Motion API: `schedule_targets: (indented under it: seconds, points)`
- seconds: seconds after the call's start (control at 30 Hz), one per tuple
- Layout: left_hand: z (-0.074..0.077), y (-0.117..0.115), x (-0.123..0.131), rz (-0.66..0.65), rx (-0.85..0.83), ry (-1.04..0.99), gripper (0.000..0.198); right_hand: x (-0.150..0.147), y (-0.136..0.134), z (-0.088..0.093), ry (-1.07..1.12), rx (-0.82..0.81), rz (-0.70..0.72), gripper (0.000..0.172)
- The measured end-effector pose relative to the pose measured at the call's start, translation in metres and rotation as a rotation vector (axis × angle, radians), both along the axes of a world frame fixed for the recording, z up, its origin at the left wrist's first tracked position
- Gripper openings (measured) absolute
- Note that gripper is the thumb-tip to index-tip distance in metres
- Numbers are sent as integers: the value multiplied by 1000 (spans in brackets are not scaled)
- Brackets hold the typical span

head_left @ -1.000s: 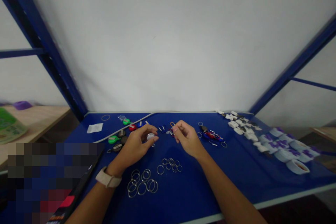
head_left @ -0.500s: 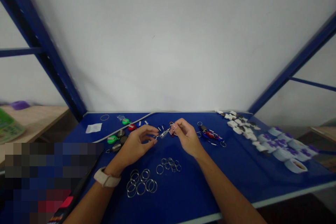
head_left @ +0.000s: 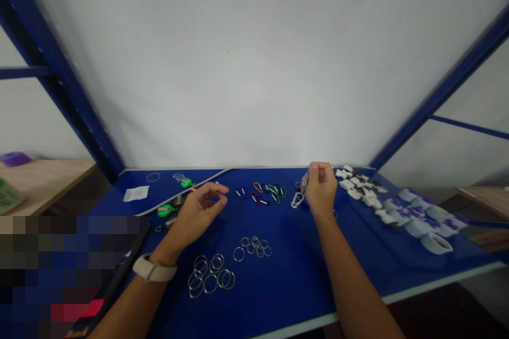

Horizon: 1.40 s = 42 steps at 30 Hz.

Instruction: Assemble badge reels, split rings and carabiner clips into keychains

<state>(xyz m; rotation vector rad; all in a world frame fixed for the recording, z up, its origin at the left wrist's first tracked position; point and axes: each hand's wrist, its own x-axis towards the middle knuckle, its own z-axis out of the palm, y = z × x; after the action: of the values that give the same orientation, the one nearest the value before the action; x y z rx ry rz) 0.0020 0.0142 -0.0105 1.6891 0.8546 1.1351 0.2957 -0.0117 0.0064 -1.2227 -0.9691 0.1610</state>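
My right hand (head_left: 320,189) is closed on an assembled keychain (head_left: 297,198), whose silver clip hangs below the fingers over the blue table (head_left: 294,275), near a pile of finished keychains at the right back. My left hand (head_left: 199,211) hovers at the middle left with fingers loosely curled and apart, holding nothing I can see. Small coloured carabiners (head_left: 264,192) lie between the two hands. Several large metal split rings (head_left: 210,278) and smaller rings (head_left: 252,248) lie in front of my hands.
Green, red and black tags (head_left: 175,204) lie left of my left hand, with a white paper (head_left: 134,193) and a white cable (head_left: 207,183) behind. White pieces (head_left: 360,188) and white-purple cups (head_left: 417,217) line the right side. Blue rack posts (head_left: 59,79) flank the table.
My right hand has carried the keychain from the middle to the right back. My left hand has let go and stayed in place, uncovering the carabiners.
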Motion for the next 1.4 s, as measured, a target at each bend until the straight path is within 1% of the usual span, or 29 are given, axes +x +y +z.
schedule_targets:
  seconds: [0.1,0.17,0.23,0.3,0.4,0.47,0.53,0.6,0.67,0.73,0.83,0.93,1.03,1.1,1.17,1.27,1.4]
  points:
    - [1,-1,1,0,18,25,20,34,1,-7,-344,-237,-191,35]
    - [2,-2,1,1,26,44,20,52,1,-14,-537,-401,-248,33]
    - [2,-2,2,3,29,62,20,63,1,-20,-659,-592,-270,28]
    - [1,-2,2,7,26,75,20,68,0,-24,-721,-776,-289,25]
    - [0,-2,1,32,3,84,20,65,-4,-21,-728,-1007,-300,24]
    - [0,-2,1,51,-18,79,20,59,-7,-16,-702,-1114,-289,28]
    - [1,-2,1,63,-35,72,20,54,-8,-12,-699,-1164,-285,30]
    - [1,-1,1,80,-40,60,21,49,-8,-10,-738,-1164,-301,30]
    - [1,0,1,106,-36,48,22,45,-6,-12,-782,-1134,-311,34]
    - [-1,0,1,125,-32,41,22,40,-3,-16,-801,-1075,-289,39]
    - [-2,1,1,128,-29,45,21,27,0,-19,-851,-951,-196,33]
    - [-3,1,1,125,-18,57,19,7,1,-20,-966,-823,-101,25]
    - [-2,2,1,137,7,84,20,-15,-1,-21,-1079,-662,70,16]
    - [-3,2,2,149,14,94,19,-27,-3,-23,-1120,-572,165,15]
    - [-3,2,2,162,14,98,19,-35,-4,-25,-1152,-554,230,15]
    - [-5,2,2,166,20,109,18,-39,-5,-28,-1174,-607,304,14]
    - [-8,3,2,156,50,133,17,-37,-4,-32,-1172,-625,345,16]
